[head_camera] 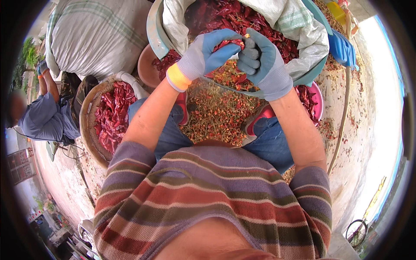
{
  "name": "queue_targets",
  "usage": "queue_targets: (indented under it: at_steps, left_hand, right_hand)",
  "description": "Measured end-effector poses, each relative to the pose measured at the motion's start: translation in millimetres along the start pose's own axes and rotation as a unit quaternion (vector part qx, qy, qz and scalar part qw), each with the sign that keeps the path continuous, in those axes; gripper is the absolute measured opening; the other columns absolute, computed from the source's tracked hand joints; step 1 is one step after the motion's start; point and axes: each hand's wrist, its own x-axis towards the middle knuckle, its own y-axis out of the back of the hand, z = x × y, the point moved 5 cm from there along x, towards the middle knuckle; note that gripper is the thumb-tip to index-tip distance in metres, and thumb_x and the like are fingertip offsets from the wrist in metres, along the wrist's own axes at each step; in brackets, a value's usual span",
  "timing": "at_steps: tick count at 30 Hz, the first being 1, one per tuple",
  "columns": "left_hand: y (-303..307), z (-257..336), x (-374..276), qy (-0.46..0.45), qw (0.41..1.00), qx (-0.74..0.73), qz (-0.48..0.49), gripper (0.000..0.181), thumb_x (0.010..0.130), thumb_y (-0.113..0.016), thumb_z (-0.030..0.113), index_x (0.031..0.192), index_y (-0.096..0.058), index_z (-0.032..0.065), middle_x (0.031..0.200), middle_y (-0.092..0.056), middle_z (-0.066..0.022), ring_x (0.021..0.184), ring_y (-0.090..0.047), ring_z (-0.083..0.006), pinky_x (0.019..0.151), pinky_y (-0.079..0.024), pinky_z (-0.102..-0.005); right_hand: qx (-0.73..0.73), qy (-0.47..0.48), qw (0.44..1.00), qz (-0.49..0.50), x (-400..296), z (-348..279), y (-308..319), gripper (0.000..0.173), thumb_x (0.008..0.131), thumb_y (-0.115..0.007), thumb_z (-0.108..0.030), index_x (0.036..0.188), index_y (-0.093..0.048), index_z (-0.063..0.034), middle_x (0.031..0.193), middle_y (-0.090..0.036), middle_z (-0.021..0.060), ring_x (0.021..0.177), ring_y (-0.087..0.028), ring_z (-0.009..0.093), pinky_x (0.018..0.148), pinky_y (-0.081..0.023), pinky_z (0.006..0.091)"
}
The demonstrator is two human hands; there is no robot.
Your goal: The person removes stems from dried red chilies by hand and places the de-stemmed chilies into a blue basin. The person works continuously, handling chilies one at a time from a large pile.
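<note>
My left hand [211, 53], in a blue-coated grey glove with an orange cuff, grips a dried red chili pepper [228, 44]. Close on its right, my right hand [265, 61], gloved alike, has its fingers curled, with a small yellowish chili piece [247, 35] at thumb and index fingertip. Both hands are raised over the near rim of a teal tub lined with a white woven sack [307, 35], full of dried red chilies [227, 16]. Under my hands, stems and chili bits [235, 70] lie at the tub's near side. More stems and scraps [217, 113] cover the ground between my shoes.
A round basket [85, 120] of red chilies stands at left, near a brown bowl [146, 66] and a stuffed woven sack [100, 35]. A pink basin [318, 100] and a blue plastic shovel [343, 48] with a long handle lie at right. Another person [48, 113] sits far left.
</note>
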Motion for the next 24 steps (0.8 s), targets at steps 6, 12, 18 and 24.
queue_targets:
  at_steps: [6, 12, 18, 24]
  left_hand:
    - [35.0, 1.5, 8.3, 0.056, 0.972, -0.207, 0.098, 0.020, 0.100, -0.058, 0.020, 0.114, -0.062, 0.0061, 0.086, -0.063, -0.0029, 0.059, -0.052, -0.0092, 0.058, -0.047, -0.0275]
    - [78.2, -23.1, -0.8, 0.058, 0.892, -0.420, 0.159, 0.019, 0.104, -0.055, 0.034, 0.102, -0.055, 0.0150, 0.083, -0.056, 0.0004, 0.053, -0.048, -0.0106, 0.049, -0.043, -0.0269]
    - [90.0, -35.2, -1.1, 0.073, 0.857, -0.469, 0.198, 0.040, 0.105, -0.051, 0.038, 0.138, -0.055, 0.0158, 0.101, -0.068, -0.0001, 0.073, -0.062, -0.0135, 0.055, -0.048, -0.0286]
    - [82.2, -21.3, 5.0, 0.146, 0.849, -0.451, 0.233, 0.039, 0.102, -0.057, 0.029, 0.134, -0.056, 0.0068, 0.099, -0.071, -0.0051, 0.074, -0.065, -0.0157, 0.064, -0.053, -0.0263]
  right_hand:
    - [-0.495, 0.046, 0.867, 0.021, 20.4, 3.1, -2.0, 0.034, 0.093, -0.062, -0.035, 0.100, -0.069, -0.0022, 0.071, -0.057, 0.0007, 0.061, -0.052, 0.009, 0.054, -0.041, 0.0273]
    - [-0.720, -0.005, 0.692, -0.046, 62.2, 40.3, 8.8, 0.027, 0.089, -0.066, -0.026, 0.111, -0.073, -0.0122, 0.095, -0.072, 0.0067, 0.088, -0.065, 0.015, 0.082, -0.050, 0.0318]
    - [-0.816, -0.112, 0.558, -0.099, 113.8, 104.0, 49.2, 0.045, 0.089, -0.053, -0.021, 0.133, -0.060, -0.0160, 0.117, -0.068, 0.0153, 0.107, -0.064, 0.031, 0.097, -0.048, 0.0427]
    - [-0.822, -0.119, 0.549, -0.091, 123.3, 128.4, 53.0, 0.052, 0.088, -0.055, -0.019, 0.140, -0.056, -0.0166, 0.123, -0.067, 0.0176, 0.110, -0.066, 0.031, 0.097, -0.050, 0.0419]
